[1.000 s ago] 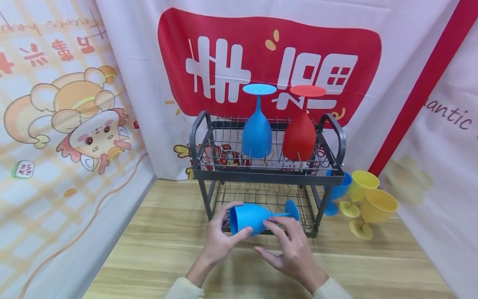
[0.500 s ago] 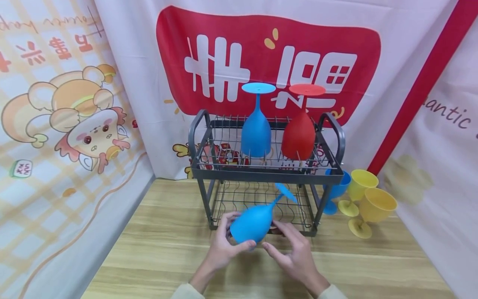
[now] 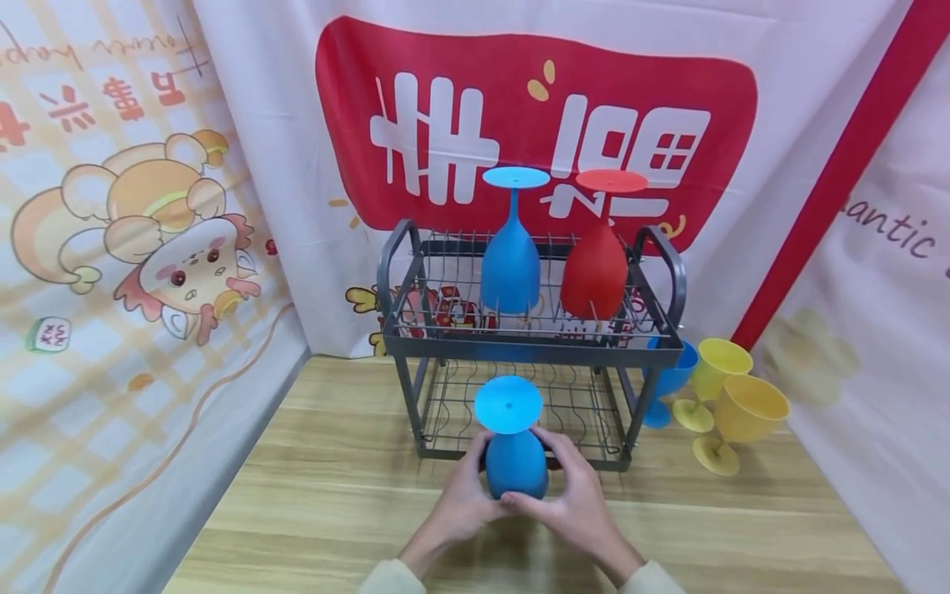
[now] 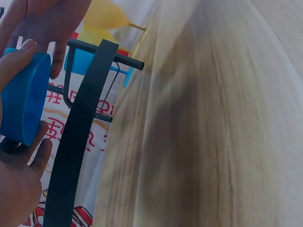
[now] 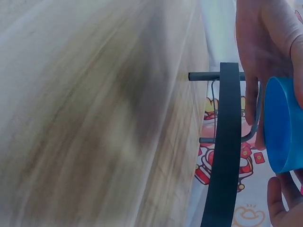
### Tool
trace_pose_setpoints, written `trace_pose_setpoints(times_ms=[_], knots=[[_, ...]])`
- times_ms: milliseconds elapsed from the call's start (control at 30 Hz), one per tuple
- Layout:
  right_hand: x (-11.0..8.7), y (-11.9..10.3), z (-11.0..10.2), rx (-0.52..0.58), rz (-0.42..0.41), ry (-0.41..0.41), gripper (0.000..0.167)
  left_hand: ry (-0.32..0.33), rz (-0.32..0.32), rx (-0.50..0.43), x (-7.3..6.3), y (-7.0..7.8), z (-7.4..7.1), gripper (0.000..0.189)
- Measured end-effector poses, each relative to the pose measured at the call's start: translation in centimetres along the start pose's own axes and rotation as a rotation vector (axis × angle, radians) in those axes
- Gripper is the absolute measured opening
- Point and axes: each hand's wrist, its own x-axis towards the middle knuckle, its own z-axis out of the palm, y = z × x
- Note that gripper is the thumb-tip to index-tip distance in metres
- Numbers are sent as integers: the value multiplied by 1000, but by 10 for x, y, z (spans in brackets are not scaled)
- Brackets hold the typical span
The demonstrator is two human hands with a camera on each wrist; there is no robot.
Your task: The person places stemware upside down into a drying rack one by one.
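Both hands hold a blue plastic goblet [image 3: 516, 466] upside down in front of the rack, its round foot on top. My left hand [image 3: 467, 499] grips the bowl from the left, and my right hand [image 3: 575, 499] from the right, with the thumbs in front. In the left wrist view the goblet's rim [image 4: 37, 99] faces down, above the wooden table. On the rack's upper tier another blue goblet [image 3: 510, 268] and a red goblet [image 3: 595, 272] stand inverted side by side.
A dark two-tier wire dish rack [image 3: 530, 353] stands at the table's back. Right of it are an upright blue goblet [image 3: 675, 375], a yellow goblet [image 3: 721, 367] and an orange-yellow goblet [image 3: 753, 408]. Printed cloth [image 3: 245, 107] hangs behind and at both sides of the wooden table [image 3: 312, 495].
The blue goblet has turned from lying sideways, foot to the right, to upside down with its foot up. The right hand has closed round its bowl.
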Motion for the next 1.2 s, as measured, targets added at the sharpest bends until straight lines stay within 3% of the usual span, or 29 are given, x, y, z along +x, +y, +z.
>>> trace_pose_setpoints(times_ms=[133,267,433,533,633,767,867,1000,1200], knots=[[3,-1,-1,14,12,-11,85,-26,51,-11,1,3,2,93],[4,-1,-2,22,15,-15,82,-36,62,-5,0,4,1,94],[5,0,-4,33,32,-6,83,-55,67,57,-3,5,-12,102],[6,0,-6,37,56,13,85,46,116,63,-3,6,-30,95],[7,0,-9,30,80,23,87,283,191,-3,1,14,-54,72],[10,0,-12,22,89,31,88,606,293,-135,14,42,-87,51],[10,0,-14,20,84,38,88,727,358,-189,24,69,-108,52],[10,2,-19,16,83,37,88,740,383,-191,38,98,-123,60],[10,4,-28,-2,126,25,89,625,346,-192,56,122,-130,64]])
